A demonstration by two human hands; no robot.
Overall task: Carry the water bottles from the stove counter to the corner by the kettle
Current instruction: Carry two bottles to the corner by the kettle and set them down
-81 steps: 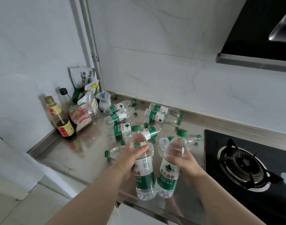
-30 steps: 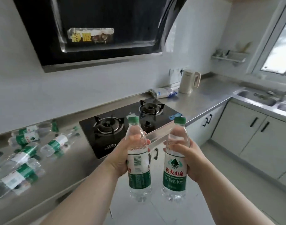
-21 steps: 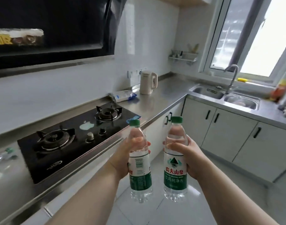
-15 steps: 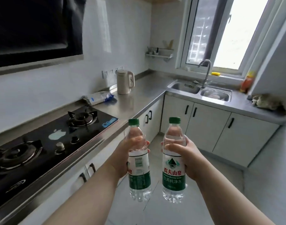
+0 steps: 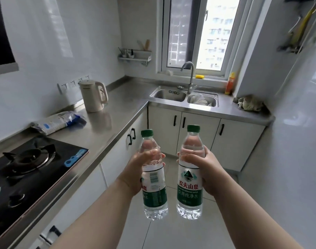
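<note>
Long axes near vertical (caps up), left bottle (image 5: 154, 192), right bottle (image 5: 189, 187)

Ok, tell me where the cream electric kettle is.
Head view, left of centre: cream electric kettle stands on the steel counter below the wall sockets, beside the blue-and-white packet.

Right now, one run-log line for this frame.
phase: carrying | left hand: grips left bottle, upright | right hand: grips right bottle, upright | kettle: on counter, ahead left | set down: not yet

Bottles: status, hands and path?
Left hand grips left bottle, right hand grips right bottle. Both upright, over floor, short of kettle. Bag lies beside kettle.
</note>
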